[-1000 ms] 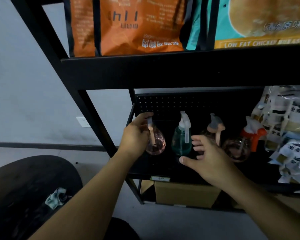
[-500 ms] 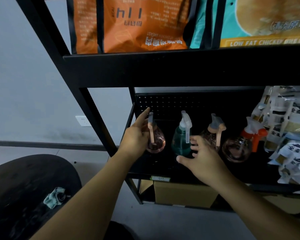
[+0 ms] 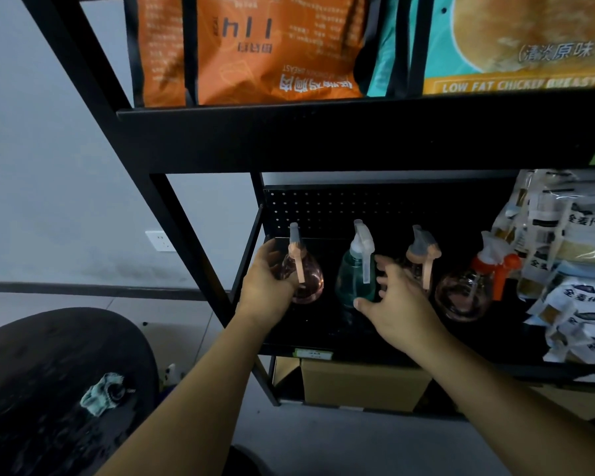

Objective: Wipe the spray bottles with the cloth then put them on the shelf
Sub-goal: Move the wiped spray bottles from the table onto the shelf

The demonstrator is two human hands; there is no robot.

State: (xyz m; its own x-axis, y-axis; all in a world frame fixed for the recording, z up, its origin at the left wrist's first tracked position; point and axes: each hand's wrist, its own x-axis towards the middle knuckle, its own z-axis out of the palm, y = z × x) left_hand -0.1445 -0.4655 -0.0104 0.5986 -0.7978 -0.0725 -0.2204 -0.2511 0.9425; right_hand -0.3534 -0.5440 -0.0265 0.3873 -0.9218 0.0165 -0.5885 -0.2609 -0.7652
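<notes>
On the black shelf point(image 3: 323, 341) we find four spray bottles standing in a row, dim against the dark pegboard. The cloth point(image 3: 103, 397) lies crumpled on the round black table point(image 3: 31, 372) at lower left, its folds hard to read. Our left hand point(image 3: 263, 286) curls round the pink bottle point(image 3: 303, 274), hiding its left side. The teal bottle point(image 3: 354, 273) stands just beside it. Our right hand point(image 3: 397, 304) is spread, fingers relaxed, thumb at the teal bottle's base, covering most of the third bottle point(image 3: 419, 255). The orange-triggered bottle point(image 3: 464, 297) stands rightmost, beside packets point(image 3: 577, 269) cut off by the edge.
</notes>
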